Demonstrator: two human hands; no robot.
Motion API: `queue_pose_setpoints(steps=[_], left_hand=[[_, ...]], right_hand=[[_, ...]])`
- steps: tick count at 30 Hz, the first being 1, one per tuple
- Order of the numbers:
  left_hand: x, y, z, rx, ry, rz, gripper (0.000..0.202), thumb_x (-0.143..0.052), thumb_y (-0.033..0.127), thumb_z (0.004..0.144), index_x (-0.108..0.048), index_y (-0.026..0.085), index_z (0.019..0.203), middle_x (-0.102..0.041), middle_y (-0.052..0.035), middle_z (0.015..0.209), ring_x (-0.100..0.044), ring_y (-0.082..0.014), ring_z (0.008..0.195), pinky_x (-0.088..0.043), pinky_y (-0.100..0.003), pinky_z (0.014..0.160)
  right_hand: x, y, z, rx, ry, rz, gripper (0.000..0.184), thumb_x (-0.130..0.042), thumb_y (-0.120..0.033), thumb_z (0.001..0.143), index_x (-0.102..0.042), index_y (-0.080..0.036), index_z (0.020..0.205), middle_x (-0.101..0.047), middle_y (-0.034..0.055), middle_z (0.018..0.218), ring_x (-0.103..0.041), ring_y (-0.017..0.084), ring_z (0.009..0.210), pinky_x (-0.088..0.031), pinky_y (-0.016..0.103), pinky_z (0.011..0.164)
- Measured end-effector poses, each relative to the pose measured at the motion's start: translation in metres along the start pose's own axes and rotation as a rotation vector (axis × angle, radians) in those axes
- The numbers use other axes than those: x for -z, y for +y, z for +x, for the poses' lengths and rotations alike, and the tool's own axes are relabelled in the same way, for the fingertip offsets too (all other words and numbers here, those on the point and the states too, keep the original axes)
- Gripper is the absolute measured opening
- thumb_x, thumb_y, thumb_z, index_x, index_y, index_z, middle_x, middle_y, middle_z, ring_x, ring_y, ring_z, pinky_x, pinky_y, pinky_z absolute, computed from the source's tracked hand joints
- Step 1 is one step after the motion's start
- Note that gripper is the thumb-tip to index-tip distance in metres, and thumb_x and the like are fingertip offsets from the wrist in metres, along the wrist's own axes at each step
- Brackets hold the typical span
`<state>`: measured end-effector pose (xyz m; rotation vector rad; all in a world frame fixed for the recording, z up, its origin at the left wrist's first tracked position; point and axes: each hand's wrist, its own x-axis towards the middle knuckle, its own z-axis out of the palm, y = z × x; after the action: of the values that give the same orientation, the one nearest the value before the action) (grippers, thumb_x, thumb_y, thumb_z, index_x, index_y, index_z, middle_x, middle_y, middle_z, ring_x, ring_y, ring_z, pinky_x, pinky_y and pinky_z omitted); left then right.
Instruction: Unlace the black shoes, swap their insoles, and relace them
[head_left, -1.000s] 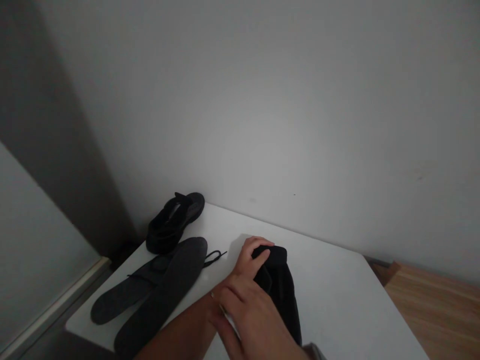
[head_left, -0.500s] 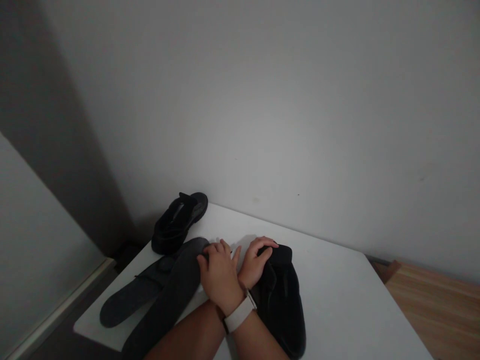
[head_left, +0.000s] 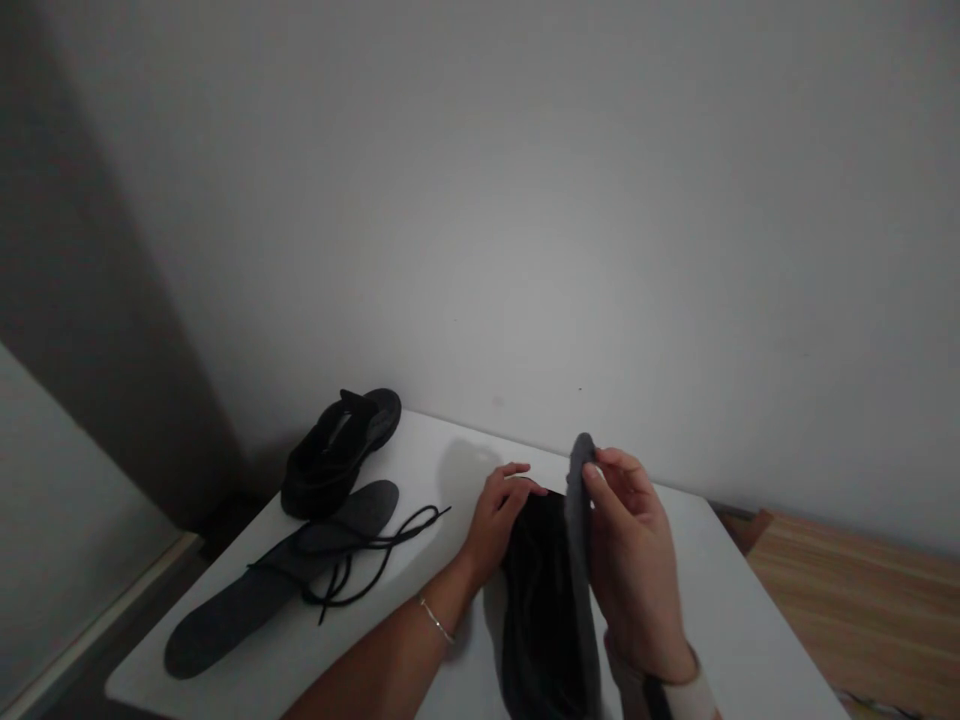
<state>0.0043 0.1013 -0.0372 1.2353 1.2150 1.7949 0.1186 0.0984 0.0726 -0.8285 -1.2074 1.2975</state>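
Observation:
My left hand [head_left: 496, 515] reaches to the far end of a black shoe [head_left: 536, 600], its thumb and a finger gripping the upper edge while the other fingers stick out. With thumb and fingers, my right hand [head_left: 634, 530] pinches a grey insole [head_left: 579, 530] near its top end. That insole stands on its edge along the right side of the shoe's opening; its lower end runs to the bottom of the view. A second grey insole [head_left: 217, 622] lies at the left, with a black shoelace [head_left: 386, 542] loosely looped across it.
Another black shoe [head_left: 330, 455] rests at the back left corner of the white table [head_left: 720, 620]. A pale wall [head_left: 525, 250] rises right behind the table. Wooden flooring or a wooden surface [head_left: 847, 600] shows at the right.
My crossed arms have come apart. My right hand has carried one insole from the left over to the shoe, uncovering the shoelace. My left hand stays at the shoe's far end.

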Motion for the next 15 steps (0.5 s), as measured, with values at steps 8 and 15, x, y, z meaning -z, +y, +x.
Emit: queue_pose_setpoints(steps=[8,15], left_hand=[[0.009,0.038,-0.002,-0.115,-0.208,-0.14,0.064,-0.047,0.072,0.086,-0.071,0.018,0.107,-0.067,-0.0118,0.113,-0.058,-0.0292,0.114,-0.044,-0.042,0.103],[0.001,0.028,-0.002,0.015,0.11,-0.123,0.032,-0.061,0.047,0.089,-0.067,0.016,0.084,-0.063,-0.0023,0.079,-0.057,-0.0167,0.077,-0.048,-0.026,0.072]], right_hand=[[0.031,0.017,0.014,0.034,-0.201,-0.39,0.027,-0.071,-0.043,0.08,-0.059,-0.02,0.088,-0.066,0.0029,0.081,-0.062,0.018,0.07,-0.049,0.029,0.06],[0.026,0.019,-0.026,0.316,-0.266,-0.861,0.023,-0.07,-0.029,0.081,-0.053,-0.022,0.094,-0.052,0.0144,0.125,-0.05,0.032,0.121,-0.044,0.054,0.102]])
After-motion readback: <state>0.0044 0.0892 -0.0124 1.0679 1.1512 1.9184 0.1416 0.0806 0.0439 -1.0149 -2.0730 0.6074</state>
